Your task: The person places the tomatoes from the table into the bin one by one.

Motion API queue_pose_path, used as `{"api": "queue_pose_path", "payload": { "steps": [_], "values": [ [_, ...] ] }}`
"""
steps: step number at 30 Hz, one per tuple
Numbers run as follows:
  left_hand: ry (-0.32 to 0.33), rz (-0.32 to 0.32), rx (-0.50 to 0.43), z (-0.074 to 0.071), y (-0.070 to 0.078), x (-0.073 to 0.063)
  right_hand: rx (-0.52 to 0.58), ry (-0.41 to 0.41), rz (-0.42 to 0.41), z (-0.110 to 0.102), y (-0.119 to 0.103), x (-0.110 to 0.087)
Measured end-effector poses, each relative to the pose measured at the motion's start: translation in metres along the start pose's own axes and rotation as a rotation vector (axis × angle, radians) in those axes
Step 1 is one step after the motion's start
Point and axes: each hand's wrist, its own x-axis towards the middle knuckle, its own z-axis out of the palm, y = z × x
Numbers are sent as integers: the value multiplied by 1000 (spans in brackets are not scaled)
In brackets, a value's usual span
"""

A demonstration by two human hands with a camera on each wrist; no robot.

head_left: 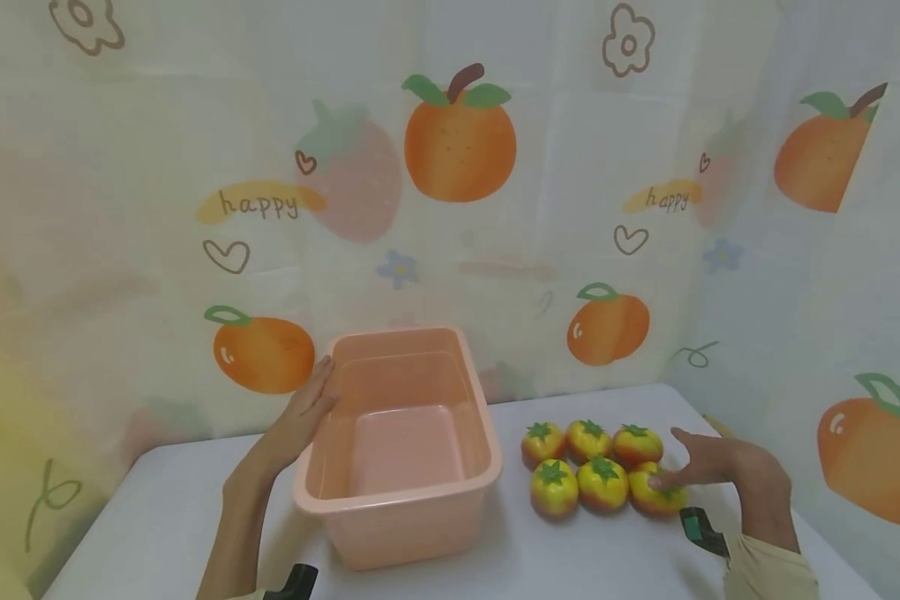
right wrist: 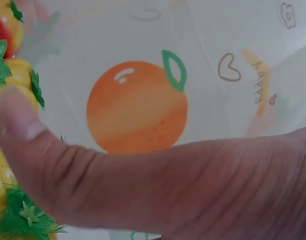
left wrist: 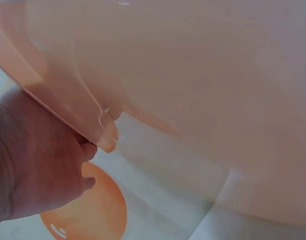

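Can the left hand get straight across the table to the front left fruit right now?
Probably not: the pink basin stands between the left hand and the front left fruit, so it would likely have to go over or around.

The pink plastic basin [head_left: 408, 533] stands with its opening upward, around the middle of the desk [head_left: 570, 558]; six yellow-red tomatoes [head_left: 602, 493], leafy tops upward, lie in two rows toward the right edge.
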Motion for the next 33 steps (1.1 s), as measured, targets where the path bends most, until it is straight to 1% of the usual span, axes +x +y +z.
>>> {"api": "queue_pose_path", "payload": {
  "steps": [4,7,10,16,18,26,33],
  "values": [
    [-4,-18,-7,-1,1,-2,-16,-2,44,2,0,2],
    [0,-28,10,-1,1,-2,12,13,86,4,-2,4],
    [0,-24,41,-2,1,-2,11,20,113,6,-6,7],
    [-12,-28,102,-2,3,-2,-120,-31,53,10,-10,15],
    [-13,-35,115,-2,3,-3,-148,-35,45,11,-11,18],
    [5,-51,175,-3,6,-4,-116,-19,87,11,-14,22],
    [3,-39,156,-1,5,-3,-140,-21,53,8,-9,20]
  ]
}}
